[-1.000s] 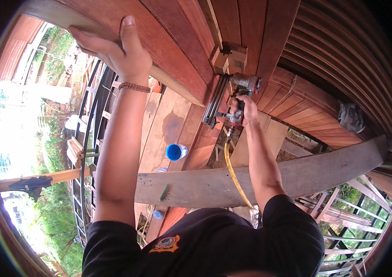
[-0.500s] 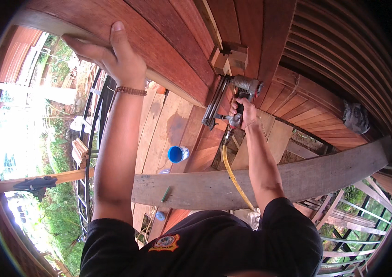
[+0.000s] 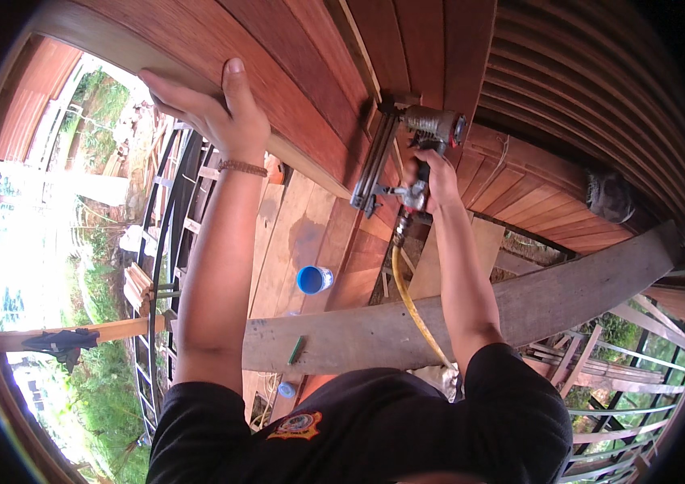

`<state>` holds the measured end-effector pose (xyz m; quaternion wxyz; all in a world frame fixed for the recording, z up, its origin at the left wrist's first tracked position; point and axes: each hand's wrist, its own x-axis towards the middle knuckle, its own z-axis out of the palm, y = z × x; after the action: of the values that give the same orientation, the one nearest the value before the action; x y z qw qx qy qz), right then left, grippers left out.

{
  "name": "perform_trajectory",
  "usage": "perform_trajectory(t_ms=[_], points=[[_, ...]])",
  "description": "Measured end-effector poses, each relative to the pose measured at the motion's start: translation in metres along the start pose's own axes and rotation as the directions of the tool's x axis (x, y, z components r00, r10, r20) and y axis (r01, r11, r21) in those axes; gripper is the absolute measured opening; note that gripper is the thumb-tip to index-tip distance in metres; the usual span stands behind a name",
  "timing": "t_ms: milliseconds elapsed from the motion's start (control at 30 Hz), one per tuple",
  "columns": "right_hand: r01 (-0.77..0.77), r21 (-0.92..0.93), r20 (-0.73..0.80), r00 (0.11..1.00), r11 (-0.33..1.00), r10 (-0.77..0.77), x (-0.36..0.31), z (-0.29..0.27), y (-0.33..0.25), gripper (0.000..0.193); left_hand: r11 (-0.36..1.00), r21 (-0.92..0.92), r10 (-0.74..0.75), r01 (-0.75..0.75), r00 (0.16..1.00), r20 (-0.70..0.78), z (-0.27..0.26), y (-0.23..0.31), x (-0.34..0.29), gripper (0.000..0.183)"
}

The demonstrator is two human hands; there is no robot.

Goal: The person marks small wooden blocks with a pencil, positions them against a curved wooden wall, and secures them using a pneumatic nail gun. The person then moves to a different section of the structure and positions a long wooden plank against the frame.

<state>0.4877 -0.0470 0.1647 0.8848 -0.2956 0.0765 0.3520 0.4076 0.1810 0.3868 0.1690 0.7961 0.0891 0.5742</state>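
Observation:
My right hand [image 3: 433, 173] is wrapped round the grip of a pneumatic nail gun [image 3: 435, 123]. A yellow air hose [image 3: 409, 302] runs from the gun's handle down towards my body. The gun's nose is up at a narrow batten [image 3: 365, 48] between reddish-brown planks; whether it touches the wood cannot be made out. My left hand [image 3: 229, 117], a beaded bracelet at its wrist, lies with stretched fingers along the edge of a reddish plank panel [image 3: 278, 73]. Its thumb points up over the panel's face.
Below the panel a blue cup [image 3: 314, 280] lies tipped on planks. A grey beam [image 3: 358, 329] crosses in front of me, with a green stick [image 3: 296, 349] on it. Corrugated sheeting [image 3: 576, 89] hangs at upper right. A dark bundle [image 3: 609, 196] sits at right.
The nail gun has moved up in my right hand, and its nose now covers the wooden block at the batten. My left hand has shifted slightly right along the panel's edge.

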Motion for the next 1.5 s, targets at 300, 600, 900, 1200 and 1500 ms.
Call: perform_trajectory(t_ms=[300, 600, 900, 1200, 1500], points=[[-0.068, -0.028, -0.091, 0.994, 0.997, 0.065, 0.028, -0.004, 0.008, 0.011, 0.991, -0.048, -0.125, 0.123, 0.992, -0.037, 0.008, -0.007, -0.008, 0.109], [-0.069, -0.047, 0.018, 0.997, 0.996, 0.07, 0.033, -0.02, 0.007, 0.012, 0.996, 0.05, -0.07, 0.073, 0.996, -0.063, -0.006, 0.01, -0.008, 0.107], [-0.12, 0.033, 0.026, 0.993, 0.992, 0.119, 0.018, -0.018, 0.014, 0.01, 0.999, -0.002, -0.052, 0.052, 0.993, -0.108, 0.008, 0.001, -0.011, 0.11], [0.25, -0.525, -0.115, 0.926, 0.813, -0.359, -0.071, -0.035, -0.021, 0.005, 0.994, 0.034, 0.104, -0.101, 0.987, -0.126, 0.004, -0.007, -0.003, 0.109], [0.198, -0.793, 0.427, 0.855, -0.576, -0.294, -0.142, 0.01, -0.068, 0.049, 0.992, 0.04, 0.124, -0.119, 0.982, -0.141, 0.004, -0.003, -0.004, 0.106]])
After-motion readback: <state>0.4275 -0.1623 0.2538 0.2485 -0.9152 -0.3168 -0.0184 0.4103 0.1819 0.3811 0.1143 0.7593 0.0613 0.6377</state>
